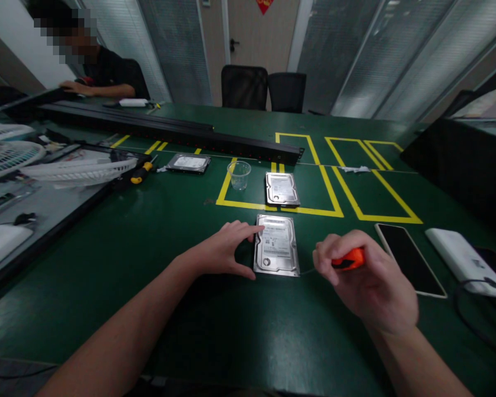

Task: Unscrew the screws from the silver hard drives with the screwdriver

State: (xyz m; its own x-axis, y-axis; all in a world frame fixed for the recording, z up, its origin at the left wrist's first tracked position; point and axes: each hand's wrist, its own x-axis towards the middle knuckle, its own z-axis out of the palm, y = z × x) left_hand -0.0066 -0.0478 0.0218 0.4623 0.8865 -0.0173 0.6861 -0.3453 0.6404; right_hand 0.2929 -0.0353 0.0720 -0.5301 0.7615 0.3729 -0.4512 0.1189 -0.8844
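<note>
A silver hard drive lies label side up on the green table in front of me. My left hand is at its left edge, thumb and forefinger spread apart; the fingertip reaches over the drive's upper left and the thumb tip is by its lower left corner. My right hand is closed around the orange and black handle of a screwdriver. The thin shaft points left at the drive's lower right corner, and its tip is too faint to place exactly. A second hard drive lies just behind the first.
A clear plastic cup, another hard drive and a yellow-black screwdriver are farther back. A long black bar crosses the table. On the right lie a phone and a white box with a cable. Another person sits far left.
</note>
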